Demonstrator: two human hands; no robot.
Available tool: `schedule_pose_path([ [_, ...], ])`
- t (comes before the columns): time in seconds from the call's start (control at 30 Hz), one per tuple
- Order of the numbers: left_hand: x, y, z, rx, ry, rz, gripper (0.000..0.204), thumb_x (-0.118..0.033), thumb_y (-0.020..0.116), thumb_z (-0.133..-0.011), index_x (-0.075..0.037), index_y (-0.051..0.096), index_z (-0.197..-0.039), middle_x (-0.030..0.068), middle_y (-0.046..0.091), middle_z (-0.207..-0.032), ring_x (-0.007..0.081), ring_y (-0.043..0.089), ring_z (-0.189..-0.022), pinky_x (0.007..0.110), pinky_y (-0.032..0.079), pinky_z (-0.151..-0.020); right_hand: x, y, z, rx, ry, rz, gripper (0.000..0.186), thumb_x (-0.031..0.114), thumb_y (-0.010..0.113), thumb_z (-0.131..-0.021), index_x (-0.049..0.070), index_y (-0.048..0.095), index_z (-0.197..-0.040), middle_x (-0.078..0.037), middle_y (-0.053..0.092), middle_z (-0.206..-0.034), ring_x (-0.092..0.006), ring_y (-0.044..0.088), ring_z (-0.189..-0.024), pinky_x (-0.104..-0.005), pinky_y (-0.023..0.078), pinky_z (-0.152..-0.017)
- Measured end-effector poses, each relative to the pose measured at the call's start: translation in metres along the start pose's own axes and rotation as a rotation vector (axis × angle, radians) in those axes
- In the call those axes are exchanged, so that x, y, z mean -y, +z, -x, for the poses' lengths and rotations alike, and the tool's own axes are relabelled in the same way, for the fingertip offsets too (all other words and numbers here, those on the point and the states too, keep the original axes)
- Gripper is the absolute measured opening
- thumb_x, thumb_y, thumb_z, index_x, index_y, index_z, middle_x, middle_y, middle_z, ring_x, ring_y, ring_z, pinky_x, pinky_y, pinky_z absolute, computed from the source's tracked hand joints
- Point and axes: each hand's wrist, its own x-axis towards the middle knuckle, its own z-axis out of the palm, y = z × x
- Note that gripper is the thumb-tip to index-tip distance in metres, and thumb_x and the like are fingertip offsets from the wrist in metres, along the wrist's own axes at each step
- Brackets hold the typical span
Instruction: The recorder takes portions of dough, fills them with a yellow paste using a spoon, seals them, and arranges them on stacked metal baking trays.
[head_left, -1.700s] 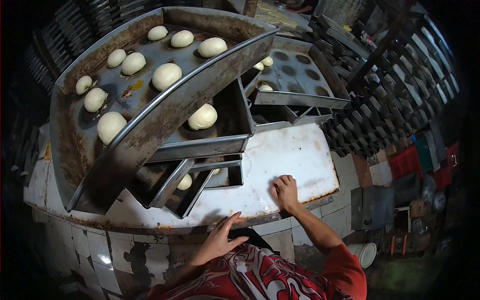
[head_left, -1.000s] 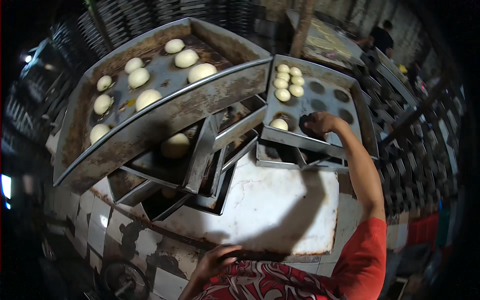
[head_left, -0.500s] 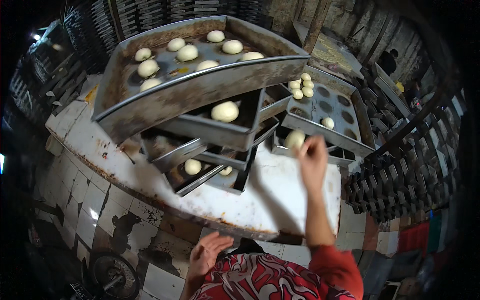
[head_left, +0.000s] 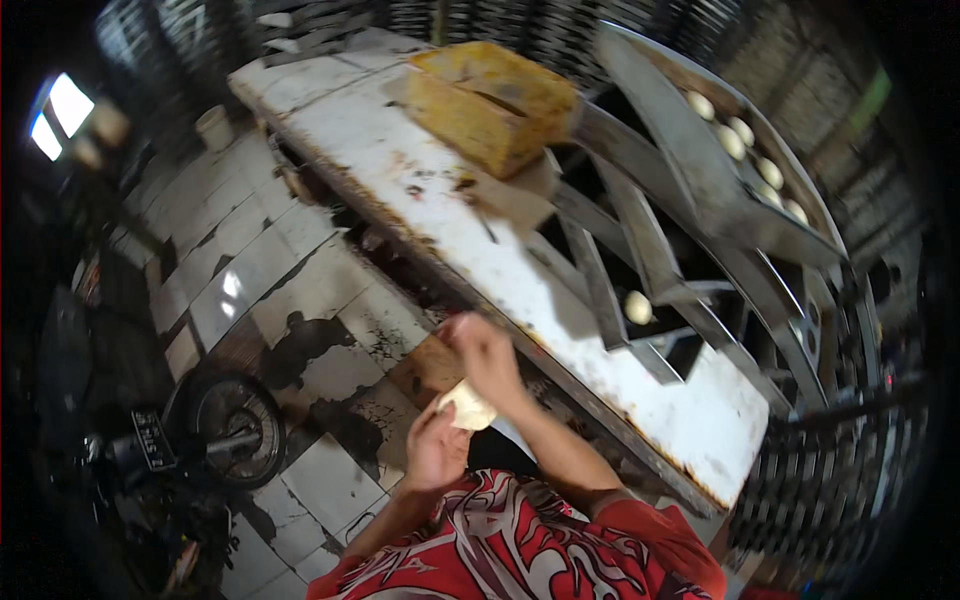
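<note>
Dough (head_left: 470, 407) sits clamped in my left hand (head_left: 437, 450) near the table (head_left: 690, 415), probably for steadiness; my right hand (head_left: 485, 355) blurs beside it, its grip unclear. Beyond, trays (head_left: 655, 120) stack askew, perhaps so rims bear one another.

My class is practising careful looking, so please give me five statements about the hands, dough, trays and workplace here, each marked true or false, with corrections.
1. The left hand holds a piece of pale dough. True.
2. The right hand rests on the yellow box. False: it is close to the dough, away from the box, and blurred.
3. The yellow box stands on the white table. True.
4. The top tray holds nothing. False: several dough balls lie in it.
5. The wheel lies on the table. False: it is on the tiled floor.
</note>
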Motion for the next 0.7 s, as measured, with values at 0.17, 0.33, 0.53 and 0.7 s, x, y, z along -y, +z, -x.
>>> schedule_pose_path([
  [0.17, -0.079, -0.049, -0.055, 0.140, -0.021, 0.246, 0.044, -0.014, 0.043, -0.089, 0.007, 0.038, -0.128, 0.0202, 0.048, -0.126, 0.0315, 0.049, -0.116, 0.042, 0.038, -0.100, -0.103, 0.001, -0.145, -0.343, -0.030, 0.447, 0.024, 0.020, 0.060, -0.083, -0.002, 0.059, -0.090, -0.018, 0.060, -0.083, -0.0290, 0.057, -0.078, -0.0376, 0.045, -0.072],
  [0.33, -0.121, -0.058, -0.130, -0.060, -0.005, -0.107, 0.054, 0.001, 0.056, -0.081, -0.003, 0.038, -0.131, 0.0149, 0.049, -0.119, 0.0256, 0.051, -0.111, 0.038, 0.042, -0.096, -0.168, -0.020, -0.220, -0.317, 0.035, 1.320, 0.026, 0.018, 0.056, -0.085, -0.002, 0.052, -0.102, -0.021, 0.057, -0.092, -0.0376, 0.055, -0.086, -0.0422, 0.045, -0.074],
  [0.53, -0.151, -0.027, -0.234, -0.193, 0.050, -0.346, 0.069, 0.004, 0.059, -0.079, -0.006, 0.024, -0.138, 0.0110, 0.050, -0.117, 0.0208, 0.054, -0.104, 0.031, 0.044, -0.091, -0.123, 0.004, -0.215, -0.138, 0.123, 0.604, 0.007, 0.002, 0.048, -0.088, 0.000, 0.048, -0.095, -0.022, 0.055, -0.085, -0.0349, 0.056, -0.075, -0.0413, 0.045, -0.067],
  [0.7, -0.172, 0.050, -0.308, 0.419, -0.076, -0.876, 0.059, -0.003, 0.057, -0.086, 0.000, 0.028, -0.137, 0.0044, 0.050, -0.122, 0.0088, 0.049, -0.105, 0.025, 0.039, -0.091, -0.045, 0.025, -0.317, -0.269, -0.340, 0.645, 0.006, 0.002, 0.054, -0.085, 0.000, 0.053, -0.091, -0.016, 0.055, -0.080, -0.0293, 0.056, -0.071, -0.0363, 0.045, -0.064],
])
